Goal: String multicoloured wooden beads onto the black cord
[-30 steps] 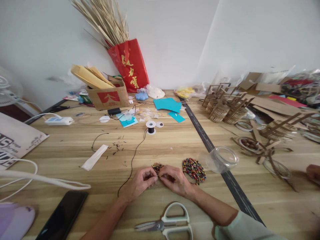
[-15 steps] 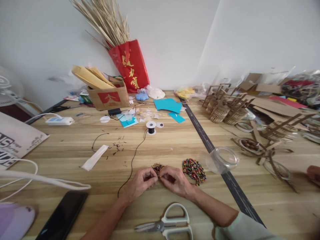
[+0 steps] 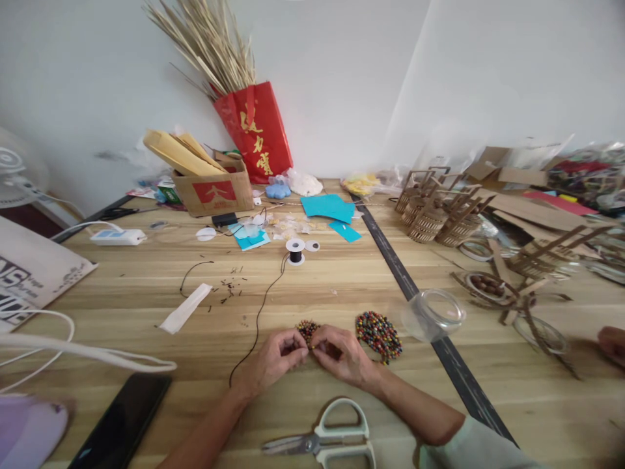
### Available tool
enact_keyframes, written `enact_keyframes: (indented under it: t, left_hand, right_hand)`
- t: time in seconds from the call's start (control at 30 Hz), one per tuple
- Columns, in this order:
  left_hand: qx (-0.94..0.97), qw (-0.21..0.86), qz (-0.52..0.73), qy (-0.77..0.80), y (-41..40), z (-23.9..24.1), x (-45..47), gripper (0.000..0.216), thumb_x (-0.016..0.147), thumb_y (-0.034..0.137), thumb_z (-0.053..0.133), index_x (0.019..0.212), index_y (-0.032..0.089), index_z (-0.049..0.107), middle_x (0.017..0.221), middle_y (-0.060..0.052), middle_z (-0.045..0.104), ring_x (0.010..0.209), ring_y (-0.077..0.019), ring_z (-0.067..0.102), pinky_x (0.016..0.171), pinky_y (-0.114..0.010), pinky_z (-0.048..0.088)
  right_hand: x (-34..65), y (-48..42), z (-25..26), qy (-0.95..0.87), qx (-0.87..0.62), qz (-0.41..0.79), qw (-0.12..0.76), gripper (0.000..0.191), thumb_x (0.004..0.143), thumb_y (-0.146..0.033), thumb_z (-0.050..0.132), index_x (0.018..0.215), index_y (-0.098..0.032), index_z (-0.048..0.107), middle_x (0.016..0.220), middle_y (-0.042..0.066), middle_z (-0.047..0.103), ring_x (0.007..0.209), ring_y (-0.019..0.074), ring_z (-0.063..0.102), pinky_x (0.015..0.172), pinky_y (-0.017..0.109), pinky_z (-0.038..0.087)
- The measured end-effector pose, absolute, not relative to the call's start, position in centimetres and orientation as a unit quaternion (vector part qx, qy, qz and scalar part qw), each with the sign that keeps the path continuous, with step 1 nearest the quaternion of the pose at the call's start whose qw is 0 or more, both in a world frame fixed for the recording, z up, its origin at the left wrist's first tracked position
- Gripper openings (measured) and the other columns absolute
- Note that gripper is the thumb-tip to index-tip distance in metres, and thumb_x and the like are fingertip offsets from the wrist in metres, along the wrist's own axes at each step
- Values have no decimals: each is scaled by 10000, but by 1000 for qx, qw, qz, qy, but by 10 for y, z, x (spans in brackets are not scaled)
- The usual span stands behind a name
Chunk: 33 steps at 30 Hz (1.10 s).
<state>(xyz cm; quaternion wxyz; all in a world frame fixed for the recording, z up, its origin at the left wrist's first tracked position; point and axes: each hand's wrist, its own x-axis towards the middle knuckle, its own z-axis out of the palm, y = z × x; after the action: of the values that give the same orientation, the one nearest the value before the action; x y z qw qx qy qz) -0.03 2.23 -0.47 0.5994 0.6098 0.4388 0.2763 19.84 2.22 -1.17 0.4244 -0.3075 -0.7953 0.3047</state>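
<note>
Over the small bead cluster (image 3: 307, 327), left hand (image 3: 273, 358) and right hand (image 3: 342, 355) fingertip to fingertip, both pinched shut on it.

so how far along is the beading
Done: a small bead cluster sits at the fingertips. In hand: left hand and right hand pinch together at it, black cord trailing from the spool. Left: the bigger loose bead pile looks unused; scissors lie idle.
</note>
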Motion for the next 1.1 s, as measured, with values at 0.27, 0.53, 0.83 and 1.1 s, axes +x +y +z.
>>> enact_keyframes:
  t: [0.27,0.53,0.83,1.1]
  left_hand:
    - [603,606,275,439,21,-1,1,203,800,345,624,761,157,558,629,24,545,573,-109,479,559,-221,380]
    - [612,597,278,438,23,2,2,225,783,365,635,733,160,557,626,28,535,580,-105,461,552,-214,350]
    - [613,597,277,436,22,2,2,229,778,366,640,728,159,555,636,19,544,594,-112,470,560,-215,353]
    - [619,594,279,432,22,5,3,198,782,331,628,728,152,564,639,22,542,597,-112,468,568,-218,358]
  right_hand:
    - [200,22,-10,-796,-299,316,422,76,890,-191,565,833,-161,604,692,18,574,563,103,488,496,197,379]
    - [200,22,-10,-804,-299,296,419,80,904,-197,547,847,-165,594,693,13,572,570,104,503,495,191,393]
    - [200,22,-10,-808,-296,297,414,93,915,-221,542,848,-172,584,694,17,570,571,113,508,503,198,410]
    - [200,22,-11,-802,-291,316,415,71,905,-205,553,864,-166,596,711,19,574,586,111,518,523,200,419]
